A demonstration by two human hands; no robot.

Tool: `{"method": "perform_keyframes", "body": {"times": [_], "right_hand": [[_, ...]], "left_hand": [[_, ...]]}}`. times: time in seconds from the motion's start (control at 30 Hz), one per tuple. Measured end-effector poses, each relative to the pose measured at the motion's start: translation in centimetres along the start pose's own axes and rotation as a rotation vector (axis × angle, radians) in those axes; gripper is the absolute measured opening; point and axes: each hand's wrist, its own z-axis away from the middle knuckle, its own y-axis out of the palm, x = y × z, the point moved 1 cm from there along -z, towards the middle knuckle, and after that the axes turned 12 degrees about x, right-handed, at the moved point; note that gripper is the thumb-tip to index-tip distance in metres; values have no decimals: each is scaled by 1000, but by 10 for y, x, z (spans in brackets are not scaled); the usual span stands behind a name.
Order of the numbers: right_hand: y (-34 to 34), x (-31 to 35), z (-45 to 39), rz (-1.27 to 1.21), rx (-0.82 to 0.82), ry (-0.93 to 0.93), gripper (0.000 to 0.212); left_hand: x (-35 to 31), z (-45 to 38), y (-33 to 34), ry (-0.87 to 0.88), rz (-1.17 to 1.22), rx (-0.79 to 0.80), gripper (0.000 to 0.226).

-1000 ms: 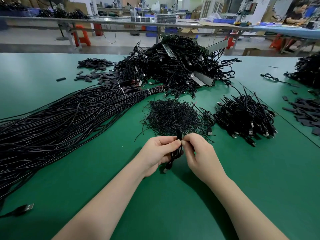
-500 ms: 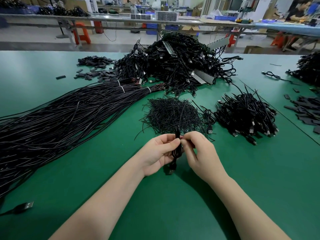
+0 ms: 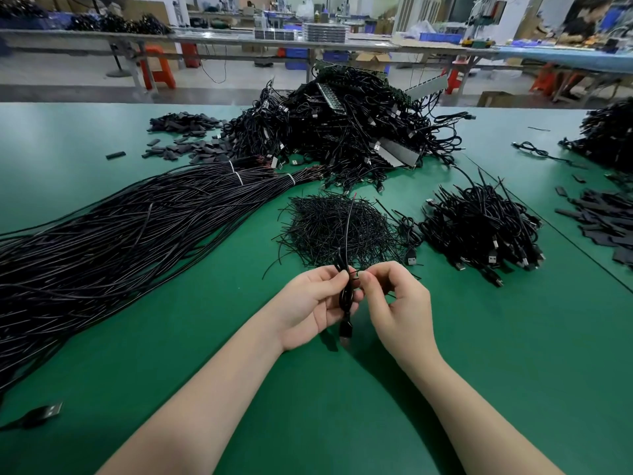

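My left hand [image 3: 313,308] grips a coiled black USB cable [image 3: 345,298] held upright over the green table [image 3: 479,354]. The cable's plug [image 3: 345,329] hangs below my fingers and one loose end sticks up past them. My right hand [image 3: 399,305] pinches a thin black tie wire [image 3: 354,273] at the top of the coil, thumb and forefinger together. Just beyond both hands lies a heap of short black tie wires [image 3: 337,228].
A long bundle of straight black cables [image 3: 120,234] fans across the left. A big tangled cable pile [image 3: 349,132] sits at the back, a pile of coiled USB cables [image 3: 479,228] at the right, black flat sleeves [image 3: 603,221] far right. A loose plug [image 3: 48,411] lies near left.
My hands have risen slightly and parted a little at the top of the coil. The right hand has drawn back to the right while keeping its pinch on the tie wire.
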Motion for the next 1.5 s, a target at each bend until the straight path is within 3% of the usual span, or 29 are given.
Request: {"method": "perform_keyframes", "body": {"times": [0.17, 0.3, 0.37, 0.7, 0.93, 1.03, 1.2, 1.33, 1.43, 1.5], "right_hand": [[3, 2, 0, -43, 12, 47, 19], [-2, -5, -2, -5, 189, 62, 7], [-6, -7, -3, 68, 226, 29, 11], [-10, -1, -5, 353, 143, -121, 6], [-7, 1, -4, 278, 184, -91, 2], [-8, 3, -5, 171, 169, -41, 10], [-8, 4, -6, -114, 119, 166, 20], [-12, 2, -9, -327, 181, 246, 23], [-15, 1, -9, -383, 226, 253, 20], [-15, -1, -7, -294, 239, 214, 23]], "left_hand": [[1, 0, 2, 14, -21, 1, 12], [1, 1, -1, 6, -116, -26, 17], [2, 1, -2, -1, -161, -32, 18], [2, 0, 4, 51, -340, -127, 14], [-1, 1, 6, 35, -325, -159, 8], [1, 0, 7, 49, -354, -136, 9], [-1, -2, 12, 192, -722, -250, 14], [-2, 1, 17, 403, -920, -251, 38], [-6, 3, 15, 557, -1163, -240, 29], [-8, 4, 10, 595, -1281, -236, 25]]}}
